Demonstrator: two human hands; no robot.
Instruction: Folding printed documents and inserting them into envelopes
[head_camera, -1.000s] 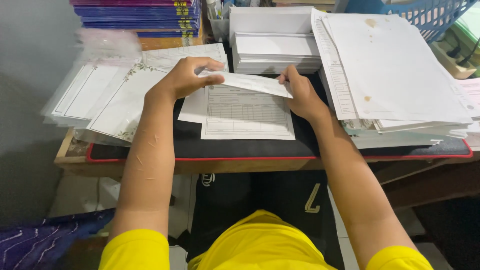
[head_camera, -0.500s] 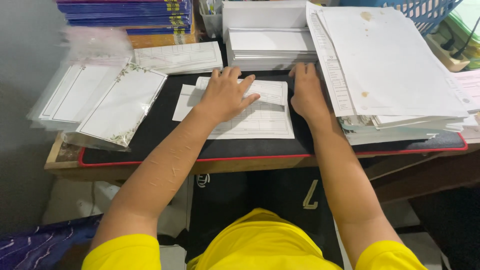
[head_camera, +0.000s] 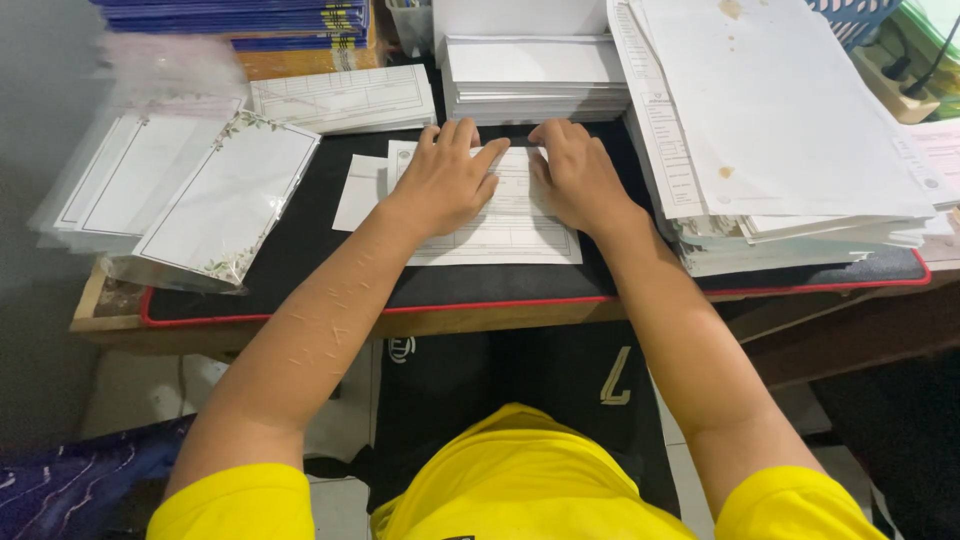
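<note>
- While both hands press the printed form (head_camera: 500, 225) flat, left hand (head_camera: 447, 185) and right hand (head_camera: 575, 178) keep fingers spread, gripping nothing.
- Bare black mat (head_camera: 300, 250) lies at 9 o'clock; envelope stack (head_camera: 535, 75) blocks 12, paper pile (head_camera: 790, 140) crowds 3.

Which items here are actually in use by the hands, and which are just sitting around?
In use:
- left hand, pressed flat on the printed form
- right hand, flat on the same sheet
- printed form on the black mat

Lying about:
- envelope stack
- tall paper pile
- bagged bordered cards
- blue book stack
- blue basket
</note>
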